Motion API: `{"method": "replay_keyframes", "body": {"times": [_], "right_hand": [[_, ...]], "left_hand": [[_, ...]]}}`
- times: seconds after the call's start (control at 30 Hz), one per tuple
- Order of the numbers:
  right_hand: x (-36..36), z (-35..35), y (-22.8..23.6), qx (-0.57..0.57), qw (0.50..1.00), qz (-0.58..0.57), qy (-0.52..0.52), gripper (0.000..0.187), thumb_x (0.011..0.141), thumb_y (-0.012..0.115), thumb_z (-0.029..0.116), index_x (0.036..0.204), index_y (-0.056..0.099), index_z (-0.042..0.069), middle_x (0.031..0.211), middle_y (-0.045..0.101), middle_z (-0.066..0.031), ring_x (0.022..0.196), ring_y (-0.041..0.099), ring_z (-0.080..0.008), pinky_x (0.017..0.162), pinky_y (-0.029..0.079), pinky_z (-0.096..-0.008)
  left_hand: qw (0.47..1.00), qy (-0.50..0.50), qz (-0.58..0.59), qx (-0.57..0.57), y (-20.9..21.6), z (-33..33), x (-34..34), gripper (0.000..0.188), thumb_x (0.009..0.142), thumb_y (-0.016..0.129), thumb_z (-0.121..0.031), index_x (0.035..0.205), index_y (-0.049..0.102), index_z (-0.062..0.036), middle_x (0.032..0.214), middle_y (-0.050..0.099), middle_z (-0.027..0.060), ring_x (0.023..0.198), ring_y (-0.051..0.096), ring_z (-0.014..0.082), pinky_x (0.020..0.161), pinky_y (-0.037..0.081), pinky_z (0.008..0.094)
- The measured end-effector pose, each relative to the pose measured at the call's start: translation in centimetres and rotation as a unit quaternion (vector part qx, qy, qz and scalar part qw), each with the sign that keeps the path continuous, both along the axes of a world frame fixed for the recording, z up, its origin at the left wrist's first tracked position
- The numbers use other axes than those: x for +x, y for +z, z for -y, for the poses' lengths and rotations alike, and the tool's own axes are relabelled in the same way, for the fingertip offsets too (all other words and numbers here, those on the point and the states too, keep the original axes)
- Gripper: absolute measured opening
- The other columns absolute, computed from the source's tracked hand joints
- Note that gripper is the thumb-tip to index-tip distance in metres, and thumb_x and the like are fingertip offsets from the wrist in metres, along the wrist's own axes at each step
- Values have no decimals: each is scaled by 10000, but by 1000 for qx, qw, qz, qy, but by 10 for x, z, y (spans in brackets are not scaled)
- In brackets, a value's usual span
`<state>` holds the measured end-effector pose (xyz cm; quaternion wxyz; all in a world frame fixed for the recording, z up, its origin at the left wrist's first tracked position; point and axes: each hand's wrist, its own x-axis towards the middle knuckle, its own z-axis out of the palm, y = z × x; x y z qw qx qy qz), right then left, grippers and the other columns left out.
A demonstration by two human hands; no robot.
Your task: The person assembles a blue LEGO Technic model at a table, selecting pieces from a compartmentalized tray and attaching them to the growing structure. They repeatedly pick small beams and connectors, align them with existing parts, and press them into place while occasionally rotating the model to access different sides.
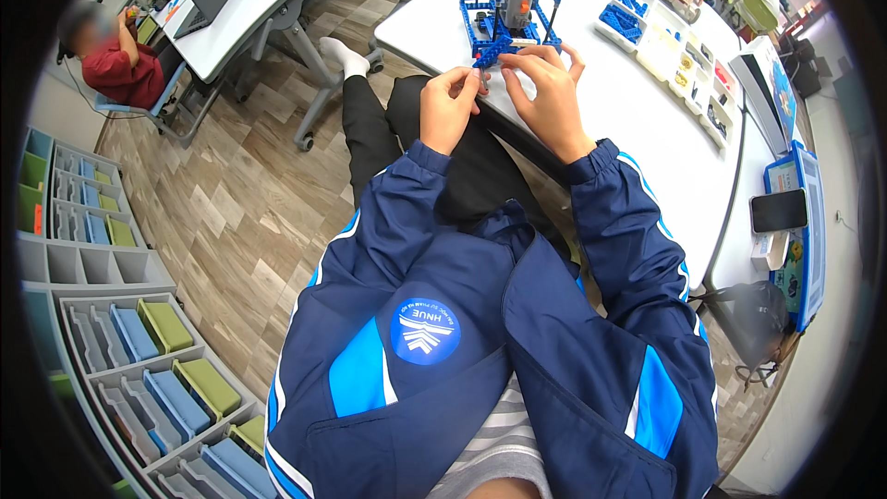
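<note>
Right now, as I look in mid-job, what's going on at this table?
A person in a navy jacket is working on a blue and grey plastic brick-built frame near the edge of a white table. Their left hand and right hand meet at its near side, around a small blue beam; the exact grip is too small to tell. A white compartmented parts tray lies to the right.

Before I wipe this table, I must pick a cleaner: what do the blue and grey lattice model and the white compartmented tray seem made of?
The blue and grey lattice model: probably hard plastic, possibly satin, from its evenly blue beams. The white compartmented tray: likely smooth plastic, given its even walls; sheen unclear.
</note>
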<state>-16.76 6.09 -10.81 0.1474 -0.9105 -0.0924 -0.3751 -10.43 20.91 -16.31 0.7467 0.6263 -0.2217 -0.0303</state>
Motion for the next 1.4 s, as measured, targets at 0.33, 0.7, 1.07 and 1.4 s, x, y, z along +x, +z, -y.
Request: {"method": "replay_keyframes", "body": {"times": [0.33,0.7,1.07,1.4], "right_hand": [[-3,-3,-1,-7,1000,6,15,176,863,678,120,1032,725,129,958,710,-26,1034,624,-167,1081,241,-435],[-3,-4,-6,4,999,11,33,245,845,637,85,1086,678,108,1039,684,-3,1116,584,-179,1099,214,-468],[-4,-3,-9,-7,1000,-2,29,176,859,662,93,1025,710,127,1084,692,-4,1119,597,-179,1097,231,-437],[-15,4,-3,-9,1000,0,21,113,838,666,70,927,697,132,1049,681,17,1101,594,-170,1072,249,-430]], "left_hand": [[999,4,28,31,4,-2,3,239,981,600,-176,958,723,27,764,696,66,569,596,83,514,480,231],[999,1,17,37,5,-5,9,293,993,604,-230,924,712,33,738,686,66,541,595,91,506,474,230],[999,42,-13,2,4,-2,10,235,949,673,-186,1048,658,26,870,715,76,588,630,91,536,429,191],[999,33,-22,-30,0,0,10,188,946,674,-174,981,660,11,861,712,68,587,629,89,531,434,194]]}}
